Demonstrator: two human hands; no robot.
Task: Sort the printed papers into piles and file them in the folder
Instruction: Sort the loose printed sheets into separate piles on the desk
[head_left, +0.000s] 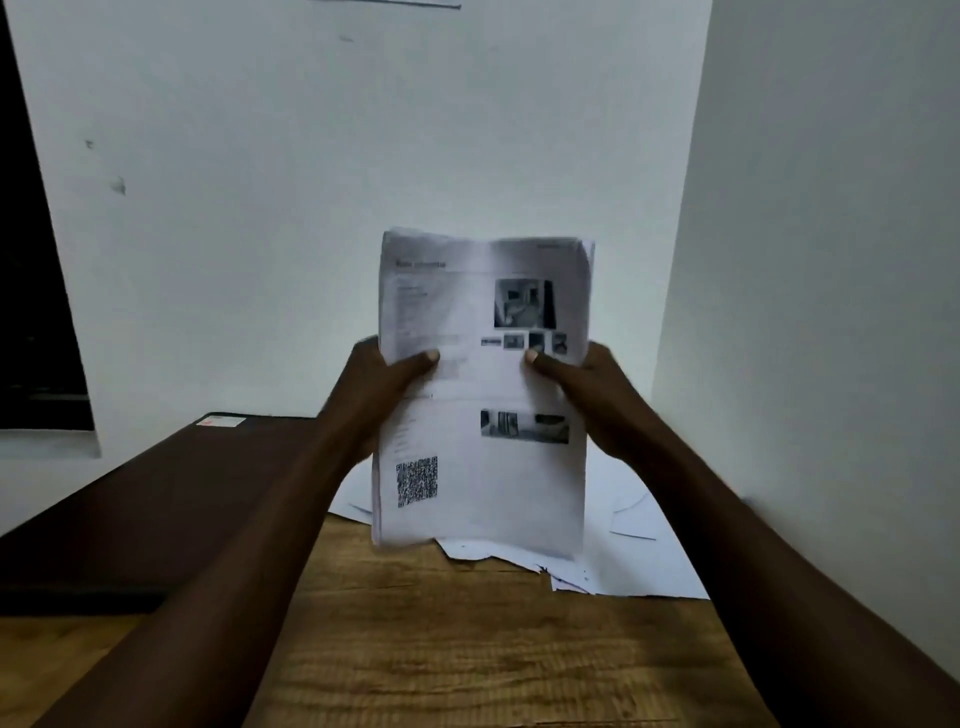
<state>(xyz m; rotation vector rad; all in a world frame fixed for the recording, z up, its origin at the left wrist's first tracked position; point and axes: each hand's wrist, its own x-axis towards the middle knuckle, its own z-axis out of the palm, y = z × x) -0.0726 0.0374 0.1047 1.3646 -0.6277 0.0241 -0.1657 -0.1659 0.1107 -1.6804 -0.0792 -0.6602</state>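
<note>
A stack of printed papers (483, 483) stands upright in the middle of the view, just above the wooden table (467, 649). Its top sheet shows small photos and a QR code. My left hand (384, 379) grips the stack's left edge, thumb across the front. My right hand (587, 384) grips the right edge the same way. More loose white sheets (639, 551) lie flat on the table behind and to the right of the stack. A dark folder (156, 499) lies flat on the left part of the table.
A white wall rises right behind the table, and a second wall closes the right side. A dark window opening is at the far left. Bare wood shows at the table's front.
</note>
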